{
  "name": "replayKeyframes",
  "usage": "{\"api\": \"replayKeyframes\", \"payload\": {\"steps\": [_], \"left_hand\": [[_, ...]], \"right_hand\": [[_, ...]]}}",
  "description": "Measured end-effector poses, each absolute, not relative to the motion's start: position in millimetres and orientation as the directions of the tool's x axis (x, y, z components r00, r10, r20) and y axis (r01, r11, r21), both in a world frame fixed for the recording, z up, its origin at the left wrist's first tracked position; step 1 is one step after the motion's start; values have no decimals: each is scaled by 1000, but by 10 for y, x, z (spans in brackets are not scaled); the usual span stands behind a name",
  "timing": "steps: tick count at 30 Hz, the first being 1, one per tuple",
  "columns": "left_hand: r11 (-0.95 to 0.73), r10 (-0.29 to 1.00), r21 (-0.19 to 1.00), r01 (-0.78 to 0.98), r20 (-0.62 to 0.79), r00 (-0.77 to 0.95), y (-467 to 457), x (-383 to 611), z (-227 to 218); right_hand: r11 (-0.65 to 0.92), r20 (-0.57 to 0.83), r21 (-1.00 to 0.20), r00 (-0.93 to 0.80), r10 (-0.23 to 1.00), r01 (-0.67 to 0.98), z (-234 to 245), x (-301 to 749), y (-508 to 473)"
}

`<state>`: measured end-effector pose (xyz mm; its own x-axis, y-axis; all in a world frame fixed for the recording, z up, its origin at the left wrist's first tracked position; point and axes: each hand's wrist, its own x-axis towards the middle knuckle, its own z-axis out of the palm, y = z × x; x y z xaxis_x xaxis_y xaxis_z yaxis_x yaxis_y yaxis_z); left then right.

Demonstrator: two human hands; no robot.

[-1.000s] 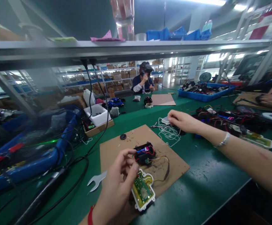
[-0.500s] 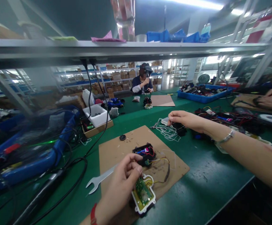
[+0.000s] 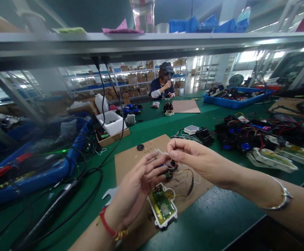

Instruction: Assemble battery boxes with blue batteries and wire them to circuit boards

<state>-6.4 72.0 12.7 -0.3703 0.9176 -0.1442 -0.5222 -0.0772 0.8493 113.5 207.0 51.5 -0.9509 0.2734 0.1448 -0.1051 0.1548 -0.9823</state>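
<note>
My right hand [image 3: 185,153] is closed in a pinch on a thin white cord [image 3: 160,151], held above the cardboard sheet [image 3: 127,158]. Close beside it on the left, my left hand [image 3: 141,184] is open with its fingers spread; whether it touches the cord is unclear. Under the hands, a black housing with wires [image 3: 173,171] is partly hidden. Thin wires join it to a white-rimmed casing [image 3: 175,212] on the near part of the sheet, which holds a green circuit board [image 3: 163,204]. An open-ended spanner [image 3: 111,194] is half covered by my left wrist.
Thin white cords [image 3: 193,137] and a pale rectangular part [image 3: 192,129] lie beyond my right hand. At right are wired black parts [image 3: 235,134] and white casings [image 3: 274,158]. A small black disc [image 3: 140,147] sits on the cardboard. Cables [image 3: 99,174] hang at left, and a co-worker [image 3: 163,83] sits opposite.
My right hand has come back from the white cords at the right to above the cardboard, with a thin white cord in its pinch. My left hand has lifted off the casing and opened.
</note>
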Motion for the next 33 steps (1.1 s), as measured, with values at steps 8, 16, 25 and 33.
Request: {"api": "replayKeyframes", "payload": {"steps": [8, 16, 25, 33], "left_hand": [[-52, 917, 850, -524, -168, -362, 665, -10, 77], [139, 935, 990, 9, -128, -331, 425, -125, 199], [515, 852, 845, 145, -523, 19, 370, -194, 193], [229, 971, 948, -222, -238, -12, 250, -584, -190]], "right_hand": [[-291, 136, -933, -956, 261, -212, 362, 1057, 1851], [128, 110, -989, -924, 365, -67, 120, 1479, 1804], [369, 85, -924, -884, 459, 103, -223, 1330, 1400], [-187, -224, -970, -873, 434, 155, -466, 1369, 1381]]}}
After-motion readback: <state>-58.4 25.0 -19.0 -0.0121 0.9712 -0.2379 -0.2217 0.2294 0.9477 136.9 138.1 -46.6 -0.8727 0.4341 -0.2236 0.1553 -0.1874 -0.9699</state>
